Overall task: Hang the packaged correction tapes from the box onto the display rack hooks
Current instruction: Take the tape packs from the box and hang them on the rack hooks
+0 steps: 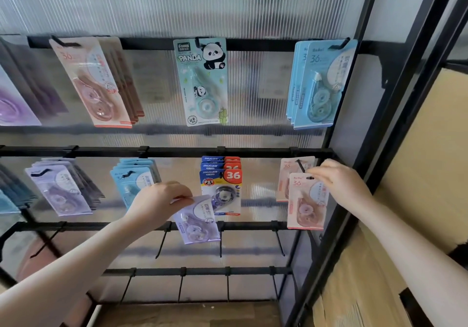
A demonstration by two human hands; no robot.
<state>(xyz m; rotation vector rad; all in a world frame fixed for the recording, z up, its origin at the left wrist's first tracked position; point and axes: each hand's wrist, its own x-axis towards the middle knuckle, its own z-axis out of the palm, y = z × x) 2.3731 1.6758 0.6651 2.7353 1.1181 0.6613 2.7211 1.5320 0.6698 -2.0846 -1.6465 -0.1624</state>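
Note:
My right hand [339,182] pinches the top corner of a pink packaged correction tape [307,202] at the tip of the far-right hook [300,165] on the middle rail; another pink pack [287,174] hangs behind it on that hook. My left hand [158,203] holds a purple packaged correction tape [196,222] by its top, low and in front of the third rail. The pack hangs tilted, partly covering the blue-and-orange "36" packs [222,182]. The box is out of view.
The black display rack [177,152] has filled hooks: pink [93,83], panda [202,81] and blue packs [319,83] on top; purple [60,190] and light blue packs [131,177] in the middle. Bare hooks [220,243] line the lower rails. A black frame post [354,200] and cardboard [417,174] stand right.

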